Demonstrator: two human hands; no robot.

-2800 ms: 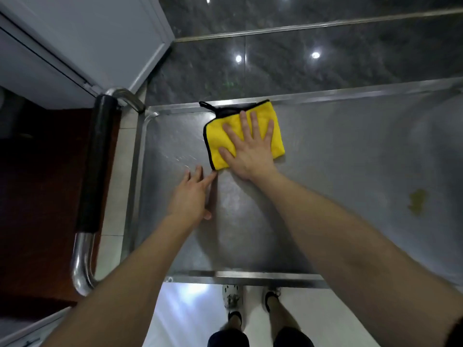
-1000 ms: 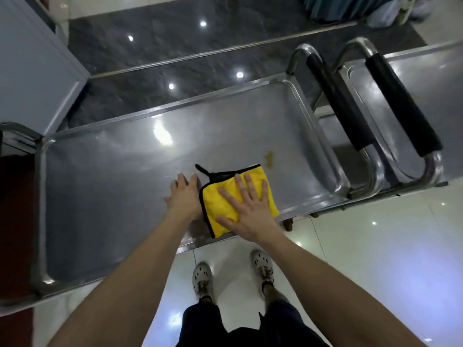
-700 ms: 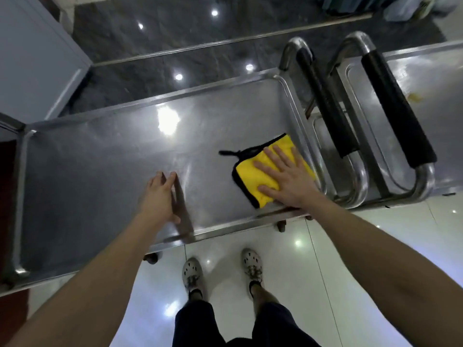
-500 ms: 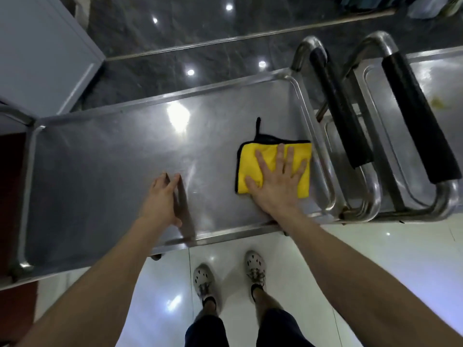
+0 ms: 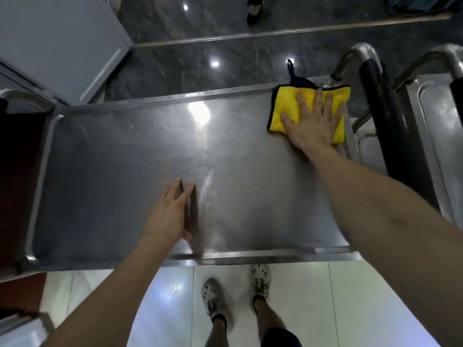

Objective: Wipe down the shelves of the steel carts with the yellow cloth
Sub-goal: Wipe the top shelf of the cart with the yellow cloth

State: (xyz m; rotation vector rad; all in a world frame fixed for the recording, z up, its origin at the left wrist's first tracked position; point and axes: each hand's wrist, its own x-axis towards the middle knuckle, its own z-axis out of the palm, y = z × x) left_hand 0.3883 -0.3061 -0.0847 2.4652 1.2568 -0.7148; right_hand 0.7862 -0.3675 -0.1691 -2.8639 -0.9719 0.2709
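Observation:
The top shelf of the steel cart (image 5: pixel 112 159) fills the middle of the head view. A folded yellow cloth (image 5: pixel 285 106) with black edging and a black loop lies in the shelf's far right corner. My right hand (image 5: pixel 312 123) lies flat on the cloth, fingers spread, pressing it onto the steel. Near the front edge, my left hand (image 5: pixel 170 214) rests palm down on the bare shelf with nothing in it.
A black-padded handle (image 5: pixel 385 116) stands just right of the cloth, and a second steel cart (image 5: pixel 436 116) sits beyond it. A white cabinet (image 5: pixel 62 41) is at the far left. Another person's shoe (image 5: pixel 253 15) shows on the dark floor behind the cart. My feet (image 5: pixel 235 289) stand at the front edge.
My right hand has slid the cloth from the near right part of the shelf up into the far right corner. My left hand has stayed planted on the shelf.

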